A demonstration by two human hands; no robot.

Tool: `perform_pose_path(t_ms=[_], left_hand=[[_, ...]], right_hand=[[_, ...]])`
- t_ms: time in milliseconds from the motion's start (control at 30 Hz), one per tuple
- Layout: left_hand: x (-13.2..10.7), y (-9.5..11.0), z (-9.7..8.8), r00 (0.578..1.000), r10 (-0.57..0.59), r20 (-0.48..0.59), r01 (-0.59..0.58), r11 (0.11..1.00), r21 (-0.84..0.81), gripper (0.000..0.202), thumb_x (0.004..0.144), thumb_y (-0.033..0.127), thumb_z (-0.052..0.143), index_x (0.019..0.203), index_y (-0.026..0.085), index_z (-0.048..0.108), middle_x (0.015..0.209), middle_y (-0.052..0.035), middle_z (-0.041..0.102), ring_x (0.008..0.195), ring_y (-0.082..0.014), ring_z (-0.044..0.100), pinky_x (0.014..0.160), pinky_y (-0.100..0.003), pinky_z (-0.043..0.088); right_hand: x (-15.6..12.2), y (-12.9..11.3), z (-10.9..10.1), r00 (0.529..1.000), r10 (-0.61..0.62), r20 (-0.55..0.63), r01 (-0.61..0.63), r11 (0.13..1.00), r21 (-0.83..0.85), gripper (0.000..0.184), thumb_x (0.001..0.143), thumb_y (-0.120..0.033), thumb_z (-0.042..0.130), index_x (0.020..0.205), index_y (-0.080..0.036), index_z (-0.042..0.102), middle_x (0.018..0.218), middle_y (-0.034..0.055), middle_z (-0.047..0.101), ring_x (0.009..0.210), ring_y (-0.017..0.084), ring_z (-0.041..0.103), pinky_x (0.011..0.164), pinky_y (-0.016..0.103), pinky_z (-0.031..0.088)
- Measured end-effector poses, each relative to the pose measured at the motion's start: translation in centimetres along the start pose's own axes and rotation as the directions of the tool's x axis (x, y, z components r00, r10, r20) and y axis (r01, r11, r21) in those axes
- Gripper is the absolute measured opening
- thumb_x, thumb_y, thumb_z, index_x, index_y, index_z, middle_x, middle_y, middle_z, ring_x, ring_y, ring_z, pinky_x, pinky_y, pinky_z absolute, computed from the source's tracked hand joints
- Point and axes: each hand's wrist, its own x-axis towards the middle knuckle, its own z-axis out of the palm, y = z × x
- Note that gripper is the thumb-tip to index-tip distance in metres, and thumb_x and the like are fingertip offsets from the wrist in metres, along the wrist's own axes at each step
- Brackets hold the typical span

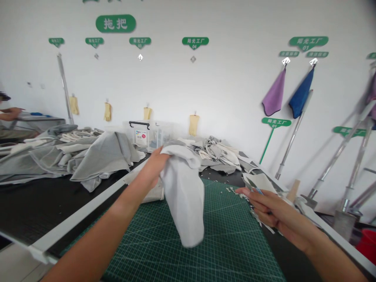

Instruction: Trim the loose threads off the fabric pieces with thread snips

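My left hand (155, 166) is closed on the top of a pale grey cloth piece (183, 196), which hangs down above the green cutting mat (205, 250). At the mat's right edge my right hand (268, 211) lies with fingers stretched toward the left. A thin blue-tipped tool (258, 190) lies along those fingers, beside grey scrap pieces (260, 182). What kind of tool it is stays unclear.
Heaps of grey fabric (96, 156) cover the black table at left and behind (217, 154). A clear plastic box (147, 135) stands at the back. Another person (10, 115) works at far left. Mop poles (343, 149) lean against the wall at right, with a red bucket (367, 244) below.
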Motion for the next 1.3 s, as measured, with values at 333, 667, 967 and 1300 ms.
perform_pose_path(t_ms=[333,667,967,1300], left_hand=[[3.7,-2.5,-14.4,0.744,0.587,-0.319,0.122,0.350,0.929,0.052,0.086,0.017,0.047,0.137,0.007,0.049,0.135,-0.0195,0.054,0.132,-0.0412,0.041,0.105,-0.055,0.028],[4.8,-18.0,-24.9,0.951,-0.102,-0.293,0.287,-0.074,0.955,0.058,0.095,0.039,0.042,0.151,0.025,0.043,0.143,-0.0240,0.047,0.129,-0.0454,0.041,0.095,-0.070,0.034],[6.1,-21.5,-26.8,0.956,-0.122,-0.267,0.244,-0.176,0.954,0.050,0.102,0.030,0.024,0.140,0.024,0.056,0.146,-0.0205,0.043,0.126,-0.0411,0.039,0.095,-0.072,0.033],[10.6,-24.1,-29.4,0.926,-0.030,-0.377,0.358,-0.248,0.900,0.049,0.097,0.017,0.028,0.135,0.016,0.060,0.140,-0.0233,0.045,0.122,-0.0432,0.041,0.093,-0.073,0.033]], right_hand=[[3.2,1.7,-1.2,0.999,0.041,0.018,-0.042,0.996,0.084,0.030,0.077,-0.048,0.079,0.081,-0.022,0.064,0.058,-0.0099,0.017,0.045,0.006,0.011,0.041,0.024,0.007],[7.1,3.3,-1.9,0.993,0.071,0.096,-0.075,0.997,0.035,0.033,0.087,-0.051,0.071,0.090,-0.019,0.064,0.060,-0.0100,0.015,0.047,0.005,0.010,0.041,0.022,0.009],[12.3,3.1,0.5,0.980,0.177,0.095,-0.178,0.984,0.008,0.041,0.082,-0.050,0.075,0.107,-0.019,0.064,0.058,-0.0120,0.013,0.044,0.004,0.008,0.039,0.021,0.006],[17.6,5.0,1.4,0.961,0.263,0.090,-0.258,0.964,-0.061,0.047,0.078,-0.058,0.074,0.103,-0.019,0.064,0.053,-0.0131,0.014,0.038,0.004,0.010,0.037,0.022,0.005]])
